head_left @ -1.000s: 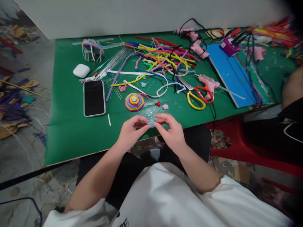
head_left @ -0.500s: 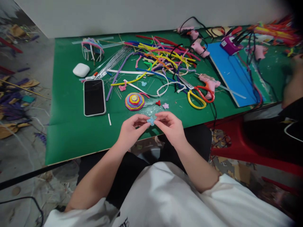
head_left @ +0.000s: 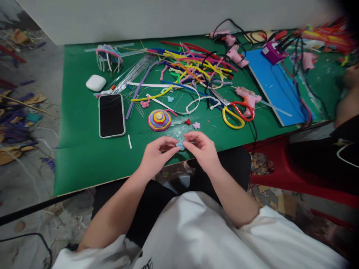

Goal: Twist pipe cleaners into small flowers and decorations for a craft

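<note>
Between my fingertips is a small light-blue pipe-cleaner flower [head_left: 181, 145], just above the table's front edge. My left hand [head_left: 159, 153] pinches its left side, while my right hand [head_left: 200, 148] grips the right side with thumb and forefinger. Fingers cover part of its outline. Beyond my hands lie a red pipe-cleaner piece [head_left: 187, 121] and a pale pink flower [head_left: 196, 125]. A round, ringed, multicoloured pipe-cleaner disc [head_left: 159, 120] sits to their left. Farther back are a pink curled piece [head_left: 145, 103] and another light-blue piece [head_left: 170, 99].
Scissors [head_left: 234, 112] and a pink glue gun [head_left: 248, 98] lie at right, beside a blue board [head_left: 270, 87]. Loose pipe cleaners [head_left: 193, 65] spread across the back. At left rest a phone [head_left: 112, 116] and a white case [head_left: 95, 83]. Another person's arm [head_left: 349, 95] reaches in at far right.
The blue flower has shifted slightly right and tilted between my fingertips. My left fingers moved a little right with it; both hands keep their pinch. The things on the table stay put.
</note>
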`<state>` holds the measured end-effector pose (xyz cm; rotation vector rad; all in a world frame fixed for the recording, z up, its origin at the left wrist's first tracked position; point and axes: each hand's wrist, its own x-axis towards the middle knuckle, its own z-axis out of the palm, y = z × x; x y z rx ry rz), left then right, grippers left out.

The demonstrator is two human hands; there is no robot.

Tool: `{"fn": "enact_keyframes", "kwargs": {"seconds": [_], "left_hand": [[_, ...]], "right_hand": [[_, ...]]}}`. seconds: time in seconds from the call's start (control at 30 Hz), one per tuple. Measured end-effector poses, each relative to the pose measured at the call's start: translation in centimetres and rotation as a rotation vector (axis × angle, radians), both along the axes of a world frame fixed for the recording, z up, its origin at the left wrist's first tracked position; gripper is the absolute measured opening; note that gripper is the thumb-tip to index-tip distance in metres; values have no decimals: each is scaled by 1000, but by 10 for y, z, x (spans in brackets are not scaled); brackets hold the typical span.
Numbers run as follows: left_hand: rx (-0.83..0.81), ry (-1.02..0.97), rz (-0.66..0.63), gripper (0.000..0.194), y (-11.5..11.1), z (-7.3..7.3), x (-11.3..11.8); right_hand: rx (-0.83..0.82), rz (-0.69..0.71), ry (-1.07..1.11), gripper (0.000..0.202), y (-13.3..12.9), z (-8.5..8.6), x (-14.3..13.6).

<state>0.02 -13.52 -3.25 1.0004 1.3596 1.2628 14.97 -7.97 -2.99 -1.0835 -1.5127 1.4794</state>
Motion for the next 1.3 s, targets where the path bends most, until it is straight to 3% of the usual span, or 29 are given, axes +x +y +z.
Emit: {"fn": "enact_keyframes", "kwargs": {"seconds": [0.13, 0.27, 0.37, 0.67, 0.8, 0.93, 1.3], "left_hand": [[10, -11, -14, 19, 0, -1, 0], [-17, -45, -45, 21, 0, 1, -1], [-21, -41, -58, 21, 1, 2, -1], [45, -7, -48, 24, 0, 3, -1], [58, 51, -46, 24, 0, 5, 0], [80, 111, -39, 22, -1, 5, 1], [-10, 4, -6, 17, 0, 8, 0]], "right_hand": [[-9, -27, -25, 15, -1, 0, -1], [148, -99, -108, 12, -5, 1, -3], [234, -68, -161, 10, -5, 2, -2], [14, 89, -66, 25, 1, 5, 4], [-51, 131, -52, 20, 4, 5, 5], [-30, 133, -51, 13, 4, 7, 5], [75, 105, -142, 8, -3, 14, 3]]}}
